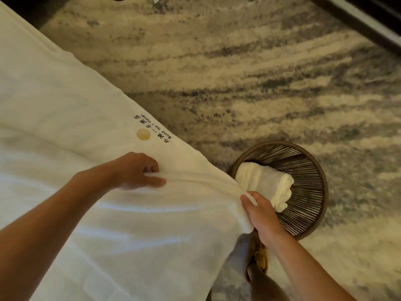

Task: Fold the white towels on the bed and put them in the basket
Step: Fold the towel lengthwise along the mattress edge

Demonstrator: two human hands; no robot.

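Observation:
A large white towel [121, 213] with a printed hotel logo lies spread over the bed and hangs past its edge. My left hand [138, 172] pinches a raised fold of this towel near the logo. My right hand [260, 213] grips the towel's edge at the bed's side, just above the basket. The round dark wicker basket [312, 192] stands on the carpet beside the bed. A folded white towel [264, 183] lies inside it, partly hidden by my right hand.
Patterned beige and grey carpet [238, 72] covers the floor to the right of the bed. A dark furniture edge [368, 20] runs along the top right corner. My foot in a brown slipper [260, 257] shows below my right hand.

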